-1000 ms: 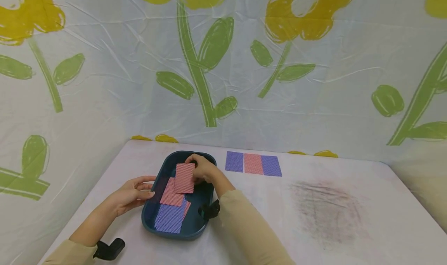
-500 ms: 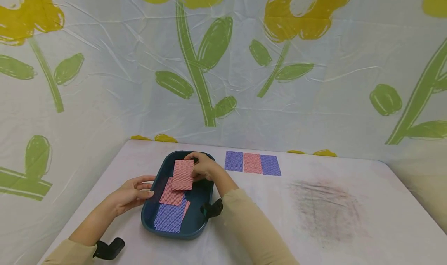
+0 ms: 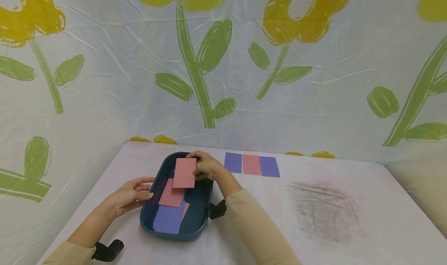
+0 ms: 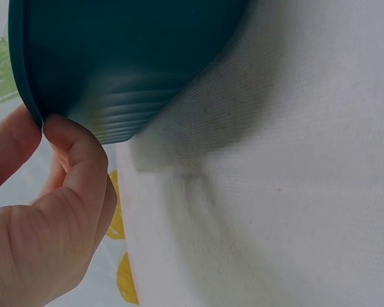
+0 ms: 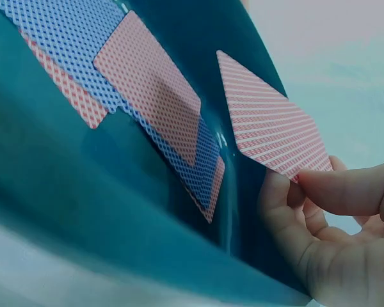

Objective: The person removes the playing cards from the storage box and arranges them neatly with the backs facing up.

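My right hand (image 3: 206, 167) pinches a red-backed playing card (image 3: 184, 173) at its right edge, above the far part of a dark teal plastic basin (image 3: 199, 222). The right wrist view has the held card (image 5: 269, 118) tilted between thumb and fingers, apart from the cards below. Inside the basin, a red-backed card (image 3: 169, 197) and a blue-backed card (image 3: 167, 220) overlap others, partly hidden. On the left side, my left hand (image 3: 129, 195) holds the basin's rim; in the left wrist view, thumb and finger (image 4: 77, 153) meet at that rim.
Three cards lie face down in a row behind and right of the basin: a blue card (image 3: 233, 163), a red card (image 3: 251, 165) and another blue card (image 3: 270, 167). A greyish smudge (image 3: 324, 210) marks the white table. A flowered cloth (image 3: 297, 113) hangs behind.
The pinched red card has risen slightly and moved away toward the basin's far end, with the right hand and wrist shifting a little right. The left hand stays at the rim.
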Tool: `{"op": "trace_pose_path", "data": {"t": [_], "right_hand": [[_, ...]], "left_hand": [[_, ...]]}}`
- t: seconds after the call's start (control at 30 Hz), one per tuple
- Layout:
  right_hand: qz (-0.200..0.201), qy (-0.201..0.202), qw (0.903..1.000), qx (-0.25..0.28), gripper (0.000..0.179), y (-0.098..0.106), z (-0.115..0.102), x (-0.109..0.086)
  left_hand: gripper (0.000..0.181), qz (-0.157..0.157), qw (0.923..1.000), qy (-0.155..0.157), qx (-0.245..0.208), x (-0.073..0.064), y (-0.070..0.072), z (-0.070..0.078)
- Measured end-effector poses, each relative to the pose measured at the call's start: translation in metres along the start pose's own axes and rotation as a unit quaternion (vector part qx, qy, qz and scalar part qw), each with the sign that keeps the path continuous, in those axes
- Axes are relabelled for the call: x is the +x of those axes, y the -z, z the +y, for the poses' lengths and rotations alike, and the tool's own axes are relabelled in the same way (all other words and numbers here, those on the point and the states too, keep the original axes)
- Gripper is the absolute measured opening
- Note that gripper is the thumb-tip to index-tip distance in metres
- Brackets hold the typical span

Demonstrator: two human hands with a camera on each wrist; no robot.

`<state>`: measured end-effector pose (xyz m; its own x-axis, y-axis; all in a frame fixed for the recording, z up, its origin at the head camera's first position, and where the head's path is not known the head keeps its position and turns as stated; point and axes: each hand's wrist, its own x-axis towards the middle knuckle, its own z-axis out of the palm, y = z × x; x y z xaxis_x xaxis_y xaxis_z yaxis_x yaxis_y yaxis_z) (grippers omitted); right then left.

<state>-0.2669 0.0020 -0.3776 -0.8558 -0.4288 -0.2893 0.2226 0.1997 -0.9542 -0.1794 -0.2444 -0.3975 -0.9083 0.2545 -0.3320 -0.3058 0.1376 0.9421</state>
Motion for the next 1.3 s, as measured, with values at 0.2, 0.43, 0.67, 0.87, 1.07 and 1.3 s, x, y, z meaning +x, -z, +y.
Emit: {"op": "trace_pose_path", "data": {"t": [0.2, 0.43, 0.67, 0.87, 1.07, 1.3], "right_hand": [[0.005, 0.001, 0.9999, 0.009, 0.058, 0.001, -0.001, -0.001], [-0.004, 0.005, 0.9996, 0.027, 0.059, 0.005, -0.005, -0.002], [-0.001, 0.003, 0.9997, 0.022, 0.058, 0.012, -0.01, -0.009], [0.004, 0.008, 0.9999, 0.008, 0.054, 0.021, -0.01, -0.014], [0.015, 0.016, 0.9998, 0.003, 0.053, 0.034, -0.011, -0.02], [0.024, 0.01, 0.9997, -0.004, 0.054, 0.052, -0.012, -0.029]], "left_hand": [[0.065, -0.004, 1.0, -0.001, -0.001, 0.001, 0.001, -0.002], [0.067, -0.022, 0.9997, -0.012, -0.006, 0.001, 0.003, -0.003], [0.068, -0.022, 0.9996, -0.011, -0.01, 0.001, 0.003, -0.003], [0.068, -0.028, 0.9994, -0.014, -0.014, 0.001, 0.004, -0.004], [0.068, -0.03, 0.9994, -0.016, -0.012, 0.001, 0.004, -0.004], [0.067, -0.029, 0.9994, -0.014, -0.008, 0.001, 0.004, -0.003]]}}
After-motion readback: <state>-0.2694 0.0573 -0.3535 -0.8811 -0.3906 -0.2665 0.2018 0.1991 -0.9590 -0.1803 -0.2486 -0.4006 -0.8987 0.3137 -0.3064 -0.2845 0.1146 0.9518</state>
